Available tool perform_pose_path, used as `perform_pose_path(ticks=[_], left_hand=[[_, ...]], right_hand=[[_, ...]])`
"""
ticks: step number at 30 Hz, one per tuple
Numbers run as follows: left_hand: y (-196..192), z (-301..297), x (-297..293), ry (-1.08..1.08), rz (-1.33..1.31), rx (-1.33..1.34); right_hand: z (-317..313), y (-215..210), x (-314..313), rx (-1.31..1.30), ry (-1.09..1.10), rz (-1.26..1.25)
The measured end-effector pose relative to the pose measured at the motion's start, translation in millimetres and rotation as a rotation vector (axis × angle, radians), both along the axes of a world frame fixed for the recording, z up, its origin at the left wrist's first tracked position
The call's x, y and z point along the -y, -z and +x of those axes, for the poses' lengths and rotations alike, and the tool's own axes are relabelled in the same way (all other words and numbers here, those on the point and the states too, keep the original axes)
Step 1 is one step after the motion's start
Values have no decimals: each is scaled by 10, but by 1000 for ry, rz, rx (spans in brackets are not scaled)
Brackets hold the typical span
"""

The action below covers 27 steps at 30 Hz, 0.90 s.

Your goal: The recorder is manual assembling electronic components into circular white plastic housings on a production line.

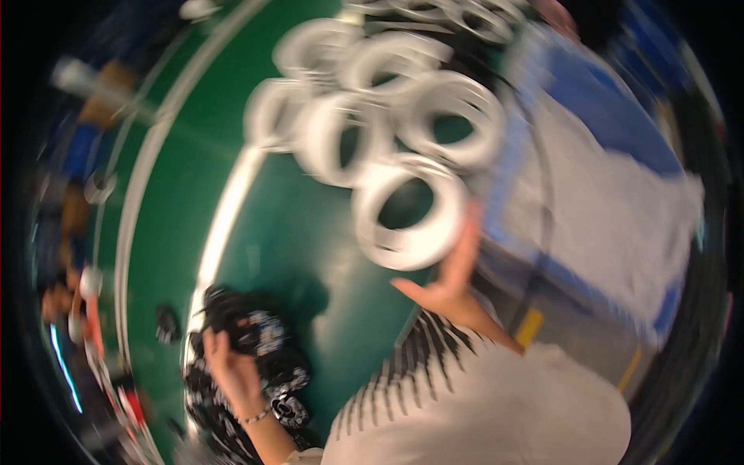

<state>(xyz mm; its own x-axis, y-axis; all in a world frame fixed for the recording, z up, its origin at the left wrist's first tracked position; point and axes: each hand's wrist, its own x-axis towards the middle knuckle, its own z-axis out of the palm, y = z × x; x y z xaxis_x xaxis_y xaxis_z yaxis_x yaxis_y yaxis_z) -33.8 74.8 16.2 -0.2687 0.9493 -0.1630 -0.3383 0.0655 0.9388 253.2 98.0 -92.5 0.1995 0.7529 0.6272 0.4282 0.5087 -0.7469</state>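
Observation:
My right hand point(449, 283) is beside the nearest of several thick white rings point(442, 225). Its thumb and fingers are spread apart, and the fingers lie along the ring's right edge; blur hides whether they touch it. The other white rings point(341, 139) stand close together behind, some tilted. At the lower left, my left hand point(232, 372), with a bracelet at the wrist, is against a heap of dark, glossy bundles point(267, 333). Motion smears its fingers, so I cannot tell whether it grips one of the bundles.
A box-like stand draped with pale and blue sheeting point(604, 209) rises on the right, a dark cable point(542, 178) across it. The green surface point(310, 232) carries white lines. A small dark piece point(167, 324) lies left of the heap. More rings point(480, 19) are at the far end.

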Motion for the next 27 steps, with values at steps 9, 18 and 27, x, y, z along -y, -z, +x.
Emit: perform_pose_path(ticks=[9, 18, 27], left_hand=[[96, -16, 332, -76, 13, 178], [162, -64, 629, -144, 26, 192], [268, -172, 820, -213, 47, 204]], right_hand=[[99, -903, -288, 899, 97, -276], [105, -988, -684, 1109, 89, -452], [293, -1439, -111, 695, -112, -41]])
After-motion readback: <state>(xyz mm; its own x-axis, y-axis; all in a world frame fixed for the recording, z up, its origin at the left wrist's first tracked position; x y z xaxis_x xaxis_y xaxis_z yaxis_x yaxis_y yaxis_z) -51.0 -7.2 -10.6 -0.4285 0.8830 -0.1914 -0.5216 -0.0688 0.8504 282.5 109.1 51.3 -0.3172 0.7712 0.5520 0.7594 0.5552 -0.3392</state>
